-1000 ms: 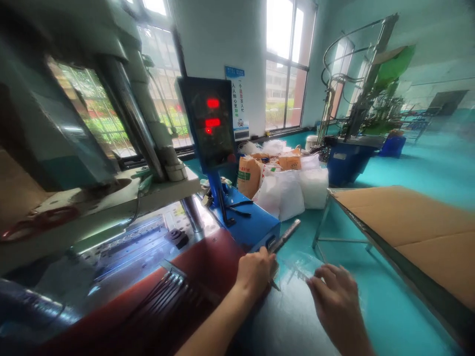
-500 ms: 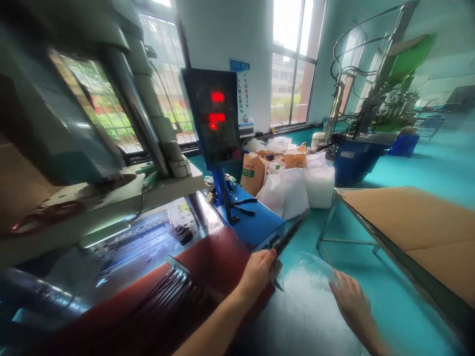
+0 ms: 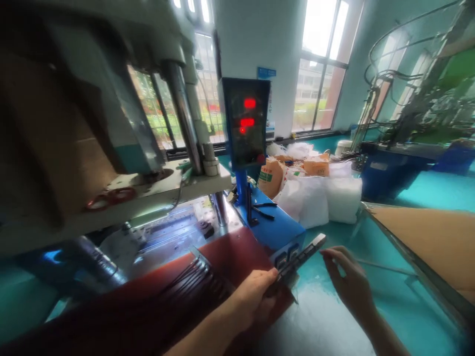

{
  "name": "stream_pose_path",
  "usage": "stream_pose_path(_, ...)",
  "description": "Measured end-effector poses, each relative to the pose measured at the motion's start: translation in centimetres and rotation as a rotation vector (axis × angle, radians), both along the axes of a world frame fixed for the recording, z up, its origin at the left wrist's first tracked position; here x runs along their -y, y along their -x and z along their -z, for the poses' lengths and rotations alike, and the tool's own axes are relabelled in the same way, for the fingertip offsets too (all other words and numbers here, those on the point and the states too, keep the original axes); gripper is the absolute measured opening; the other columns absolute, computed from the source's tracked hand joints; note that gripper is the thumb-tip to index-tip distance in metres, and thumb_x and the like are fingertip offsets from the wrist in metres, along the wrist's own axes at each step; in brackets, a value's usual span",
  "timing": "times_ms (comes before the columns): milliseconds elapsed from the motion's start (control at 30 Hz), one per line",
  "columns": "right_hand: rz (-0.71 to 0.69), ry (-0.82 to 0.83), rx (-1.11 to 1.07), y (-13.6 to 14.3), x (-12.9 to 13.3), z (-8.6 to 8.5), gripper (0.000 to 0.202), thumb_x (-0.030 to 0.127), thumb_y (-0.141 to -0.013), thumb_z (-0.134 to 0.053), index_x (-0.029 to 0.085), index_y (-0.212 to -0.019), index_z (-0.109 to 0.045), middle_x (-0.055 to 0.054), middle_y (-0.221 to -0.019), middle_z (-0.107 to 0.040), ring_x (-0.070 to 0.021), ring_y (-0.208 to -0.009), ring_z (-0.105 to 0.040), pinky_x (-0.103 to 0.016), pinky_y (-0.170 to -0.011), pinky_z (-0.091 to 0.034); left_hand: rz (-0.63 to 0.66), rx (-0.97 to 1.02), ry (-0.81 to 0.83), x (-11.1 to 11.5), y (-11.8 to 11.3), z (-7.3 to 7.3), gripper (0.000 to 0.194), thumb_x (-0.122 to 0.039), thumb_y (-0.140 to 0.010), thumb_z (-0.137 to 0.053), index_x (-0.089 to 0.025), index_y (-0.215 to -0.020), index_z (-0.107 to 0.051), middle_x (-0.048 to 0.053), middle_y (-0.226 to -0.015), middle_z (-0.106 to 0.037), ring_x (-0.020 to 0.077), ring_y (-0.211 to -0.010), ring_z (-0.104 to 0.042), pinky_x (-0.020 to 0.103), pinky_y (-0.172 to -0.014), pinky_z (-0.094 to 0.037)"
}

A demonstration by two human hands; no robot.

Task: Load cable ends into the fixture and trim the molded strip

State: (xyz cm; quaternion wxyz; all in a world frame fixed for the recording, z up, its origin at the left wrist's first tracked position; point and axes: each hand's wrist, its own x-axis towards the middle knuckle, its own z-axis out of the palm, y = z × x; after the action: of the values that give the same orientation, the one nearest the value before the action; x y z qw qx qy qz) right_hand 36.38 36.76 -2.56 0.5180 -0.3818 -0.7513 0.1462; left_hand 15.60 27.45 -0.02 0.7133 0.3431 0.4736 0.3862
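Observation:
My left hand (image 3: pixel 256 299) grips the near end of a long dark metal bar (image 3: pixel 302 256) that points up and to the right, off the edge of the red work surface (image 3: pixel 226 257). Just right of the bar's far end is my right hand (image 3: pixel 351 284), fingers spread and nothing visibly in it. A clear plastic bag (image 3: pixel 319 316) lies blurred beneath both hands. A bundle of dark rods (image 3: pixel 193 287) rests on the red surface left of my left hand.
A press machine (image 3: pixel 111 123) with steel columns looms at left. A black panel with red digits (image 3: pixel 247 123) stands on a blue box (image 3: pixel 274 227). White and brown sacks (image 3: pixel 315 193) sit on the teal floor. A cardboard-topped table (image 3: pixel 430 242) is at right.
The view swung right to left and closer to the machine. My right hand rose from the plastic bag toward the bar's far end. The left hand kept hold of the bar.

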Motion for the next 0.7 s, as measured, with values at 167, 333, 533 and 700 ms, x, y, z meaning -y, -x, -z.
stream_pose_path(167,-0.187,-0.265,0.236,4.4,1.7,0.1,0.015,0.016,-0.082,-0.055,0.023,-0.096,-0.056,-0.003,-0.088,-0.058,-0.0135,-0.081,-0.057,-0.025,-0.071,-0.047,-0.125,-0.020,0.073,0.8,0.8,-1.3,0.040,-0.050,-0.085,-0.041,-0.013,-0.071,-0.048,-0.008,-0.036,-0.028,0.0039,-0.028,-0.013,0.019,-0.036,-0.010)
stream_pose_path(333,-0.113,-0.191,0.146,5.6,2.6,0.8,0.014,0.014,-0.079,-0.055,0.022,-0.091,-0.053,-0.001,-0.083,-0.058,-0.0131,-0.076,-0.057,-0.023,-0.068,-0.045,-0.191,0.013,0.033,0.8,-0.5,-0.4,0.042,-0.054,-0.082,-0.045,-0.013,-0.072,-0.048,-0.007,-0.038,-0.030,0.0033,-0.029,-0.015,0.019,-0.036,-0.011)
stream_pose_path(533,-0.048,-0.045,0.046,3.7,3.0,0.9,0.011,0.013,-0.075,-0.049,0.021,-0.068,-0.049,0.002,-0.065,-0.047,-0.0120,-0.058,-0.048,-0.024,-0.053,-0.040,-0.104,0.028,-0.107,0.6,-3.4,3.3,0.066,-0.081,-0.056,-0.050,-0.016,-0.065,-0.045,-0.006,-0.033,-0.030,0.0048,-0.026,-0.018,0.020,-0.029,-0.010)
stream_pose_path(700,-0.099,0.162,-0.083,0.4,4.6,3.7,0.008,0.018,-0.061,-0.057,0.021,-0.055,-0.053,-0.003,-0.073,-0.056,-0.0212,-0.079,-0.054,-0.033,-0.071,-0.044,-0.100,0.077,-0.042,-0.3,-5.4,3.8,0.072,-0.085,-0.047,-0.051,-0.016,-0.067,-0.044,-0.007,-0.033,-0.031,0.0047,-0.026,-0.020,0.018,-0.028,-0.013)
